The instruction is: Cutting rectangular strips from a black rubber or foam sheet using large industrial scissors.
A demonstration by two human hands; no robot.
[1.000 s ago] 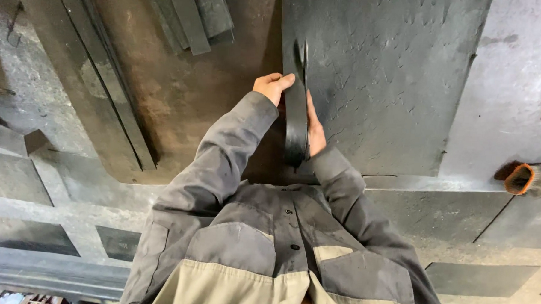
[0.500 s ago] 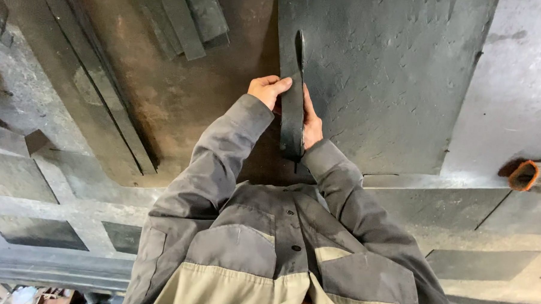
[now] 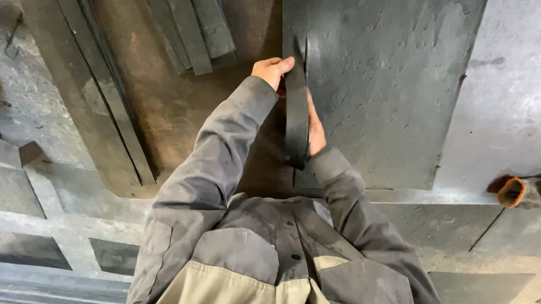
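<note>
While the head camera looks straight down past a grey and beige work jacket (image 3: 248, 271), both hands meet on 1 narrow black strip (image 3: 297, 120) held on edge in front of the chest. The left hand (image 3: 272, 71) is at the strip's upper part, its fingers (image 3: 284, 65) curled and pressed together against the strip's left face, pinching it near the top. The right hand (image 3: 315, 132) lies lower on the other side, mostly hidden behind the strip; its palm touches the strip's right face, but whether its fingers are spread or closed cannot be told. The strip stands roughly upright in the view, its top end just above the left hand and its lower end near the right cuff.

Just behind and to the right of the hands lies a large dark sheet (image 3: 393, 84) with a rough, pitted surface, flat on the brownish floor (image 3: 158, 112). Its left edge runs close to the strip. Up and left of the hands, several more dark strips (image 3: 194, 23) lie in a loose stack, well apart from the hands. A long dark rail (image 3: 98, 98) runs diagonally further left. At the far right, the orange-rimmed end of a pipe (image 3: 512, 191) shows near the pale concrete.
</note>
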